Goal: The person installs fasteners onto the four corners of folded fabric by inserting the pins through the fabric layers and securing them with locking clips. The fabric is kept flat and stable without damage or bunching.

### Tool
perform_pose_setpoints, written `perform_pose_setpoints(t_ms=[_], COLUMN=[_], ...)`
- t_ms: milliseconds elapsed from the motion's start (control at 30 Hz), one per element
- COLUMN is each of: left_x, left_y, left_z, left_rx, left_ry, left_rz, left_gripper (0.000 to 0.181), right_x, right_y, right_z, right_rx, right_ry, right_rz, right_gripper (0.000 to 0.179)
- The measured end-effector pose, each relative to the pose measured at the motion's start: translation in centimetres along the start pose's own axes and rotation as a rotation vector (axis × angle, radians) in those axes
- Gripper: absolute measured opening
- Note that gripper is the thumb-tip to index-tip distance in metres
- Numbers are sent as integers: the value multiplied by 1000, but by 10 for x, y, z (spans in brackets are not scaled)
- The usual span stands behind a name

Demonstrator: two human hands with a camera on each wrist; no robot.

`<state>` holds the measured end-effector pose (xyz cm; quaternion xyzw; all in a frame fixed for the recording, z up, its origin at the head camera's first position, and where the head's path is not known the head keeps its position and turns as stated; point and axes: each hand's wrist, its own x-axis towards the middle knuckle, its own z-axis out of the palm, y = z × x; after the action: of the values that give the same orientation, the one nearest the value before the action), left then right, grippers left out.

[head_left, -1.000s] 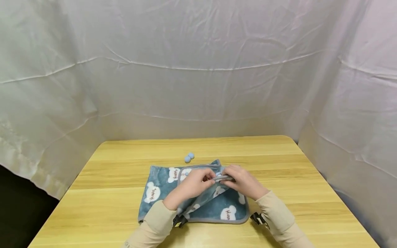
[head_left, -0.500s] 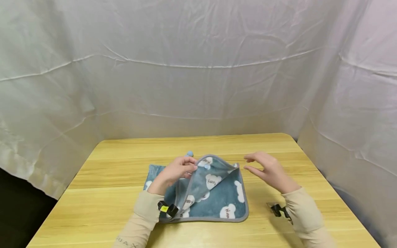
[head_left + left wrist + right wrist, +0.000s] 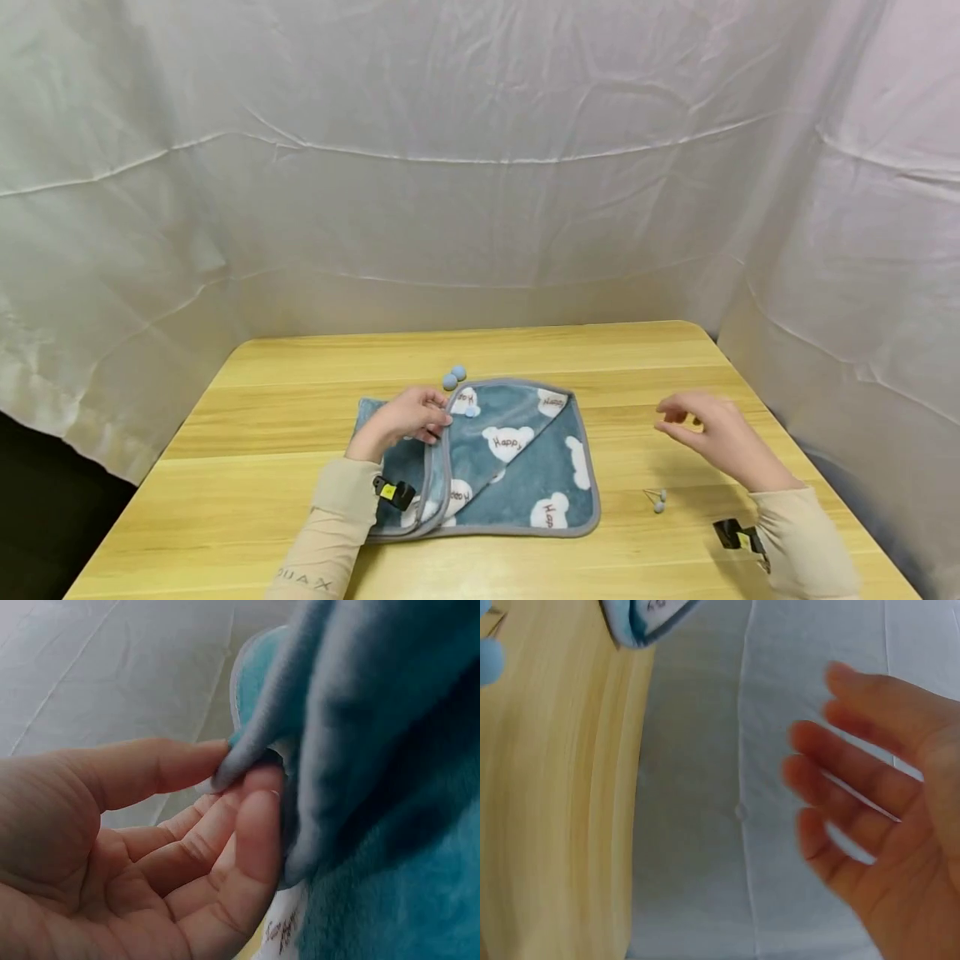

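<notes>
Blue-green blanket, folded and printed with white bear heads, lies between your two hands, reaching under your left hand and ending well apart from your right hand. Your left hand pinches it at the edge: the left wrist view shows your thumb on one side of the grey border and a forefinger bent against the other side, while the other fingers curl loosely behind. Just to the right of these fingers, one small round light-blue piece sits on the blanket, close to the border.

Your right hand hangs in the air above the table, its fingers softly bent and the thumb apart from them, well clear of the blanket. Nearer to you than this hand, and a little inward from it, two small blue balls with thin sticks lie on the table. Beyond your left hand, slightly to its right, two more blue balls rest touching or nearly so; I cannot tell which.

Behind each hand comes a beige sleeve, with a small black device at the wrist. Far beyond both hands hangs a pale, creased curtain.
</notes>
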<state>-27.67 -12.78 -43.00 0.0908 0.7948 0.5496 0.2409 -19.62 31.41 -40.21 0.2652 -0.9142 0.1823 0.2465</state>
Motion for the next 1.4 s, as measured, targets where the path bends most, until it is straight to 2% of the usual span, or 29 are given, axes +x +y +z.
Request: perform_pose_setpoints(t_ms=[200,300,367,467,567,733,933,1000,1100,1300,1400], left_x=[0,-2,-4,-7,-11,-23,-35,-38,-40,-40,-41], left_y=[0,4,7,12,19,36,52,55,57,55,51], left_z=[-1,-2,-3,-3,-1,7,25,34,51,94,113], left_rx=[54,71,82,122,200,361,561,611,671,804,888], left_ry=[60,92,110,123,136,160,176,160,100,-102,-165], left_rz=[-13,-14,8,81,172,302,498,550,581,539,543], left_gripper=[19,18,20,23,24,22,20,20,21,22,21], right_x=[-12,-16,-18,-20,-23,-25,-24,-22,-21,-20,-20], right_y=[12,16,18,20,22,23,18,17,16,18,18], right_z=[-3,-3,-2,0,3,7,8,8,10,16,17], right_rx=[89,134,178,270,326,375,400,405,420,432,415], right_ry=[-209,-342,-429,-542,-609,-664,-711,-721,-736,-750,-749], right_rz=[137,165,175,195,206,193,237,250,257,241,236], right_gripper=[15,13,13,14,14,8,10,13,14,11,11])
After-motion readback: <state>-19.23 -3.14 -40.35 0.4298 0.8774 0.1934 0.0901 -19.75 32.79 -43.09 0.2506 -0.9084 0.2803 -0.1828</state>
